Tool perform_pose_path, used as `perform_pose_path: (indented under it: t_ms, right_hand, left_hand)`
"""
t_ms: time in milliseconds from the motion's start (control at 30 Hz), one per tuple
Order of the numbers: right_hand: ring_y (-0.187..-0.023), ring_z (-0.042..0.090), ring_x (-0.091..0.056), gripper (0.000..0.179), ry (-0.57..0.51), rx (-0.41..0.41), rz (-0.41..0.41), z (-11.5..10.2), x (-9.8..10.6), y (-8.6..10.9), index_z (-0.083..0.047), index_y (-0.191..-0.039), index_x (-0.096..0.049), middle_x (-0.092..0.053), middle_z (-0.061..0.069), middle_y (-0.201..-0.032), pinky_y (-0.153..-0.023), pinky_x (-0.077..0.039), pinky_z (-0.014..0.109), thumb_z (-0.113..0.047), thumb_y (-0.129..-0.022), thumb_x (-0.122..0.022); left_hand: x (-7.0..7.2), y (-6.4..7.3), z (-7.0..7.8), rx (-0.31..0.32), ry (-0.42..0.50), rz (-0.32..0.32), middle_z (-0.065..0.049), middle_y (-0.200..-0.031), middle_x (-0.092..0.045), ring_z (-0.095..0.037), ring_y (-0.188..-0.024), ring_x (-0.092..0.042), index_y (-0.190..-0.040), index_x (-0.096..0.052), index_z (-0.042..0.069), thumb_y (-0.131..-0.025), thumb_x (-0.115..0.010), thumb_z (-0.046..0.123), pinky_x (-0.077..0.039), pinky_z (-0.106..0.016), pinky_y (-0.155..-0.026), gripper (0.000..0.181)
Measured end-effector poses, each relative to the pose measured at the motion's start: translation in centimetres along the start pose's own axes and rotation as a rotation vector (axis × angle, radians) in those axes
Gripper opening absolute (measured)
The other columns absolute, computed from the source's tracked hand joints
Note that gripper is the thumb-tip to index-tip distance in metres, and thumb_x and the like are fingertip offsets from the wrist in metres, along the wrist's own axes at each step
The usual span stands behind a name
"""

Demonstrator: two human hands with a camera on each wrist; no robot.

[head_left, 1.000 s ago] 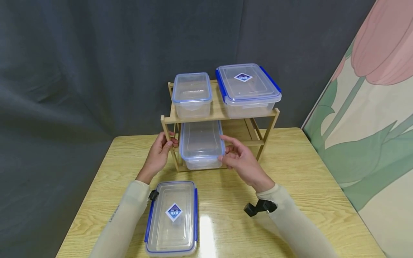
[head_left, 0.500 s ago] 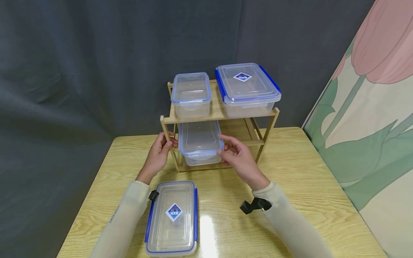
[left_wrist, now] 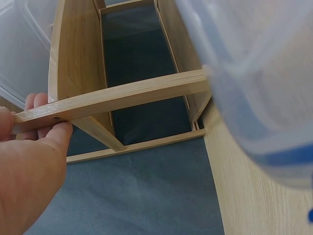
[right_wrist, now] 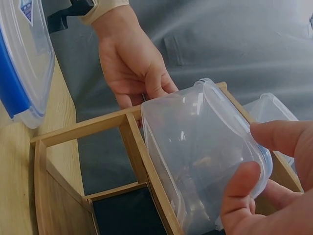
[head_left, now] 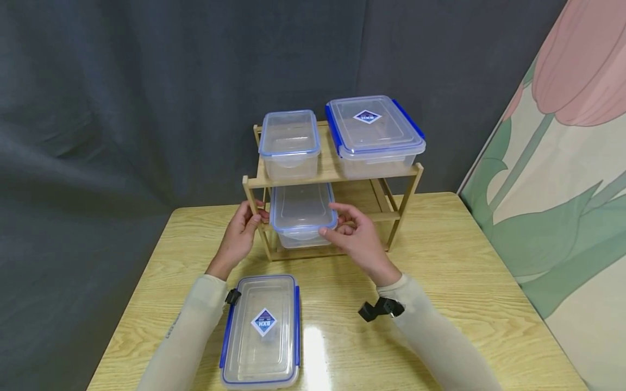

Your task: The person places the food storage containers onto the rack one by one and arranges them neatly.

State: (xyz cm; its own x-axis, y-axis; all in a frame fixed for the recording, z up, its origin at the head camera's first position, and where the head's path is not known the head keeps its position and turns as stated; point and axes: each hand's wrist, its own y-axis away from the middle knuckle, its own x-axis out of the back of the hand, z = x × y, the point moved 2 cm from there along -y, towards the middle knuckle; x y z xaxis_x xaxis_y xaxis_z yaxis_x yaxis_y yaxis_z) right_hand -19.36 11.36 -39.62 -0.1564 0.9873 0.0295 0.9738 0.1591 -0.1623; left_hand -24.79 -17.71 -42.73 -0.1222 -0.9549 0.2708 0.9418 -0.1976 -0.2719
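Note:
A lidded clear plastic food container (head_left: 300,209) with a light-blue seal sits on the middle tier of a small wooden rack (head_left: 376,215), its front end sticking out. My right hand (head_left: 359,239) holds its front right corner, thumb at the front and index finger along the lid's right edge. The right wrist view shows those fingers around the end of the same container (right_wrist: 190,152). On the left, my left hand (head_left: 238,233) grips the rack's front left leg. Up close in the left wrist view, thumb and fingers wrap the wooden leg (left_wrist: 132,93).
Two more food containers stand on the top tier: a smaller one (head_left: 290,144) at left and a wide one (head_left: 379,136) with dark-blue clips at right. A flat blue-clipped container (head_left: 261,353) lies on the table (head_left: 464,282) in front. A dark curtain (head_left: 195,98) hangs behind.
The container on the middle tier has slid farther back into the rack, and my right hand has moved slightly left and inward with it. My left hand keeps its grip on the leg.

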Motion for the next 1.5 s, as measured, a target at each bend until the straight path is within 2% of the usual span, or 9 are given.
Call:
perform_pose_path:
  t_ms: [200,367,600,967,1167,1267,1500]
  right_hand:
    - [-0.067,0.006,-0.054,0.063,-0.010,-0.030,0.014,0.0,0.1,-0.5,-0.012,-0.150,-0.056,-0.052,0.006,-0.108,-0.056,-0.049,0.018,-0.006,-0.093,-0.080]
    - [-0.071,0.008,-0.057,0.063,-0.010,-0.044,0.026,0.1,-0.1,-1.0,-0.014,-0.150,-0.056,-0.055,0.007,-0.109,-0.060,-0.053,0.020,-0.010,-0.093,-0.081]
    - [-0.070,0.008,-0.057,0.061,-0.022,-0.015,0.038,0.4,0.0,-1.4,-0.008,-0.150,-0.055,-0.056,0.006,-0.106,-0.061,-0.054,0.022,-0.007,-0.094,-0.079]
    - [-0.071,0.008,-0.060,0.057,-0.056,0.015,0.027,-0.3,0.1,-0.5,-0.007,-0.147,-0.058,-0.056,0.008,-0.109,-0.063,-0.056,0.022,-0.003,-0.094,-0.078]
    - [-0.073,0.007,-0.060,0.055,-0.030,0.010,0.030,-0.7,0.1,0.3,-0.008,-0.144,-0.061,-0.054,0.020,-0.117,-0.065,-0.058,0.022,-0.004,-0.092,-0.079]
    - [-0.074,0.008,-0.061,0.055,-0.023,0.001,0.014,-0.9,0.1,0.8,-0.008,-0.144,-0.060,-0.053,0.023,-0.120,-0.066,-0.059,0.023,-0.005,-0.092,-0.079]
    - [-0.072,0.009,-0.061,0.051,-0.004,-0.003,-0.006,-1.0,-0.1,2.2,-0.007,-0.139,-0.062,-0.056,0.021,-0.120,-0.063,-0.057,0.025,-0.004,-0.091,-0.080]
  left_hand:
    - [0.0,0.1,0.0,0.003,0.007,-0.006,-0.024,-0.125,-0.064,-0.018,-0.111,-0.065,-0.142,-0.048,-0.002,-0.115,-0.039,0.009,-0.055,-0.033,-0.106,0.030]
    - [-0.1,0.2,0.1,-0.003,0.025,-0.005,-0.024,-0.124,-0.063,-0.019,-0.110,-0.065,-0.142,-0.048,-0.001,-0.114,-0.040,0.008,-0.055,-0.023,-0.101,0.030]
    - [-0.3,0.2,-0.2,0.000,0.012,-0.004,-0.025,-0.125,-0.063,-0.023,-0.113,-0.065,-0.142,-0.048,-0.001,-0.115,-0.040,0.009,-0.055,-0.028,-0.105,0.031]
    - [-0.2,0.3,0.1,0.001,0.009,-0.007,-0.024,-0.125,-0.063,-0.024,-0.113,-0.065,-0.142,-0.047,-0.002,-0.115,-0.039,0.009,-0.054,-0.029,-0.105,0.031]
    - [-0.1,0.3,0.1,0.001,0.005,-0.011,-0.023,-0.124,-0.063,-0.020,-0.112,-0.065,-0.142,-0.048,-0.002,-0.115,-0.040,0.010,-0.055,-0.034,-0.107,0.031]
    - [0.1,0.3,0.1,-0.006,0.023,-0.019,-0.025,-0.125,-0.063,-0.021,-0.112,-0.065,-0.142,-0.048,-0.003,-0.114,-0.041,0.009,-0.055,-0.029,-0.105,0.031]
    - [0.5,0.2,0.2,-0.021,0.046,-0.037,-0.026,-0.127,-0.062,-0.034,-0.119,-0.063,-0.142,-0.049,-0.003,-0.114,-0.042,0.009,-0.053,-0.018,-0.101,0.031]
